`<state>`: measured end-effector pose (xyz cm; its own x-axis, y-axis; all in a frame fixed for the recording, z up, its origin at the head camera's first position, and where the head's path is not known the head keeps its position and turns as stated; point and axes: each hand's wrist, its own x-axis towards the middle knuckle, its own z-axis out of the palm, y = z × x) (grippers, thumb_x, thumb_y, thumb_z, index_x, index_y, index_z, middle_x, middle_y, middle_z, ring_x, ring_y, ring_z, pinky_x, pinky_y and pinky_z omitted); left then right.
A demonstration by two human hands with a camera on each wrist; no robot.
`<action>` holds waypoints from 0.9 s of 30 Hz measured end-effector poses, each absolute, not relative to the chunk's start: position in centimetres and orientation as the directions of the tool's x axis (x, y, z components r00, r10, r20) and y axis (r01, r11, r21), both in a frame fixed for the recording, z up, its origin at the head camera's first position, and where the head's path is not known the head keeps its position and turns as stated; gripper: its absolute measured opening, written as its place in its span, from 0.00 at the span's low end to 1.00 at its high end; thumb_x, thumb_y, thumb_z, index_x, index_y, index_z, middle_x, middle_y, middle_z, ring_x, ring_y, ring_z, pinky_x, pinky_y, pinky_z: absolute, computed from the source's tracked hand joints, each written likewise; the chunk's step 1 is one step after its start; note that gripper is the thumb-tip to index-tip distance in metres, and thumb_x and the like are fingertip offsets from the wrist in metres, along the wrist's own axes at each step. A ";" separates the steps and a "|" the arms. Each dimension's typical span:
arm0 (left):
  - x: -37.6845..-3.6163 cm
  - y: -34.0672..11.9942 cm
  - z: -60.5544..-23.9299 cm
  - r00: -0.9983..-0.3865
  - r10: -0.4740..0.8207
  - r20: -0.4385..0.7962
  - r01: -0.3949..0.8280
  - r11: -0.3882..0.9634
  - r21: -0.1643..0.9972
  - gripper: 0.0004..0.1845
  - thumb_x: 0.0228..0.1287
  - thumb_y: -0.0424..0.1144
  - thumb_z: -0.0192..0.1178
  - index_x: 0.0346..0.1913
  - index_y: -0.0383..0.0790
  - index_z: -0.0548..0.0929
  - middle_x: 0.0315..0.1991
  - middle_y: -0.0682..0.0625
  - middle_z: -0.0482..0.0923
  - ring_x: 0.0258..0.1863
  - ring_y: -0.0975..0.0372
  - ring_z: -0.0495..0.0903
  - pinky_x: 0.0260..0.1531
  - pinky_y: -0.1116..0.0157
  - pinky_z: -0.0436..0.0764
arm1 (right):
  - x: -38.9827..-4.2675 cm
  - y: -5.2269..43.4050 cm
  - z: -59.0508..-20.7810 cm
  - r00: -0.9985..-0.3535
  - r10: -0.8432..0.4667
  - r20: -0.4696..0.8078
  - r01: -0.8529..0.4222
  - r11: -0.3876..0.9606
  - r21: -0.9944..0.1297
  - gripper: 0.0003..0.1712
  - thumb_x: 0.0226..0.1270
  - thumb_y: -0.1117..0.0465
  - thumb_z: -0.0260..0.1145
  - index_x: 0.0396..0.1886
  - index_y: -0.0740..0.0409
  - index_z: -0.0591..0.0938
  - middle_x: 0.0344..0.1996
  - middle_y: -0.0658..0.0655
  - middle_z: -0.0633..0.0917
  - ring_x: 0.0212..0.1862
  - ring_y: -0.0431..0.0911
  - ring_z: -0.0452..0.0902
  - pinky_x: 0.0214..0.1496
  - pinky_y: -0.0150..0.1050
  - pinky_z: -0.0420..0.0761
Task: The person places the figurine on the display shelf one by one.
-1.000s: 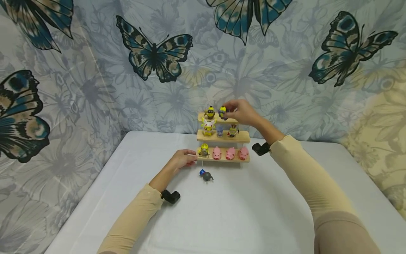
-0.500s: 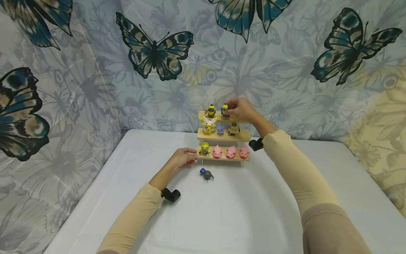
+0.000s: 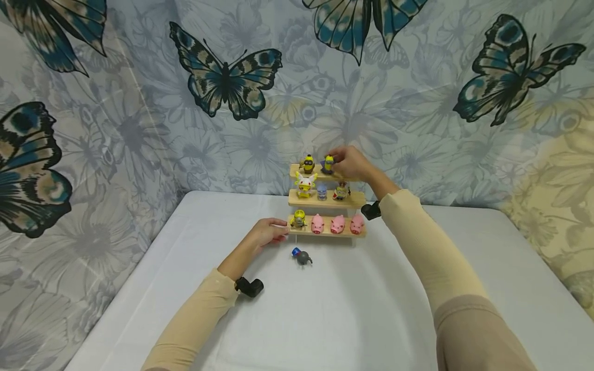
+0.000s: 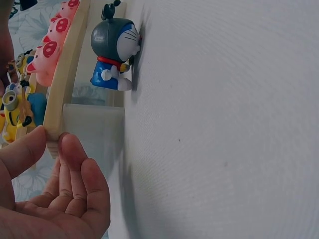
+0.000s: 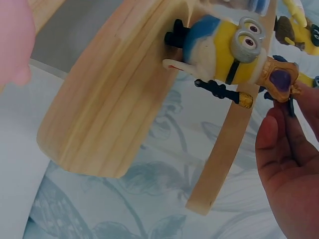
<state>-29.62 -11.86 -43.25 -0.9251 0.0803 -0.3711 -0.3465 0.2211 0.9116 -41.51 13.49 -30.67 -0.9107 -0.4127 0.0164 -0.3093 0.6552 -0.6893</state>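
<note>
At the top board of a three-tier wooden display stand (image 3: 356,199), my right hand (image 3: 353,163) pinches a small yellow-and-blue Minion figure (image 3: 328,164). In the right wrist view, a crowned Minion figure (image 5: 227,52) on the middle tier mostly hides the held figure from that hand (image 5: 291,159). My left hand (image 3: 266,233) grips the left end of the bottom board; the left wrist view shows thumb and forefinger pinching the board (image 4: 67,89). In front of the stand, a grey-and-blue Doraemon figure (image 3: 302,256) lies on the table, also seen near the board as a Doraemon figure (image 4: 107,74).
Another Minion figure (image 3: 308,164) stands left on the top tier. The middle tier bears a white-eared yellow figure (image 3: 304,185) and a bluish figure (image 3: 322,191). Below are a Minion figure (image 3: 299,219) and three pink pigs (image 3: 337,224). A patterned cloth (image 3: 260,149) hangs behind the white table (image 3: 297,319).
The Minion figure in my right hand has shifted slightly right and turned on the top tier. My right forearm has swung left. The left hand keeps its hold on the stand.
</note>
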 end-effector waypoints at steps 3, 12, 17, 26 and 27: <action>-29.6 -11.8 -43.2 -0.925 0.083 -0.372 -0.347 0.217 0.912 0.19 0.66 0.36 0.62 0.58 0.35 0.78 0.38 0.48 0.86 0.28 0.67 0.81 0.40 0.66 0.81 | -41.5 13.5 -30.7 -0.905 -0.425 0.023 -0.323 0.651 -0.687 0.27 0.66 0.70 0.56 0.66 0.62 0.73 0.58 0.69 0.78 0.55 0.57 0.76 0.44 0.43 0.75; -29.6 -11.8 -43.3 -0.923 0.086 -0.376 -0.350 0.222 0.910 0.19 0.67 0.36 0.61 0.58 0.34 0.78 0.42 0.44 0.86 0.28 0.67 0.81 0.38 0.67 0.81 | -41.1 13.7 -30.7 -0.905 -0.425 0.012 -0.311 0.642 -0.701 0.27 0.68 0.70 0.58 0.68 0.62 0.71 0.59 0.70 0.77 0.58 0.60 0.75 0.50 0.48 0.76; -29.7 -11.8 -43.2 -0.921 0.088 -0.380 -0.354 0.218 0.909 0.19 0.67 0.36 0.61 0.58 0.35 0.78 0.42 0.44 0.87 0.27 0.67 0.81 0.38 0.68 0.80 | -41.0 14.2 -30.1 -0.909 -0.417 0.011 -0.309 0.655 -0.690 0.28 0.67 0.70 0.57 0.68 0.62 0.71 0.59 0.70 0.77 0.60 0.61 0.73 0.59 0.55 0.75; -29.7 -12.0 -43.1 -0.922 0.085 -0.378 -0.353 0.217 0.910 0.19 0.66 0.36 0.62 0.59 0.35 0.78 0.36 0.49 0.86 0.26 0.68 0.80 0.36 0.69 0.80 | -39.9 15.5 -28.4 -0.930 -0.348 0.116 -0.350 0.751 -0.559 0.30 0.65 0.72 0.52 0.68 0.65 0.68 0.62 0.72 0.73 0.63 0.63 0.66 0.64 0.57 0.68; -29.7 -12.0 -43.1 -0.922 0.085 -0.379 -0.354 0.216 0.910 0.19 0.66 0.36 0.62 0.59 0.35 0.78 0.37 0.49 0.86 0.26 0.68 0.80 0.36 0.69 0.80 | -39.6 15.6 -28.3 -0.929 -0.343 0.136 -0.359 0.757 -0.546 0.30 0.65 0.72 0.52 0.68 0.65 0.68 0.62 0.72 0.73 0.63 0.63 0.66 0.64 0.57 0.68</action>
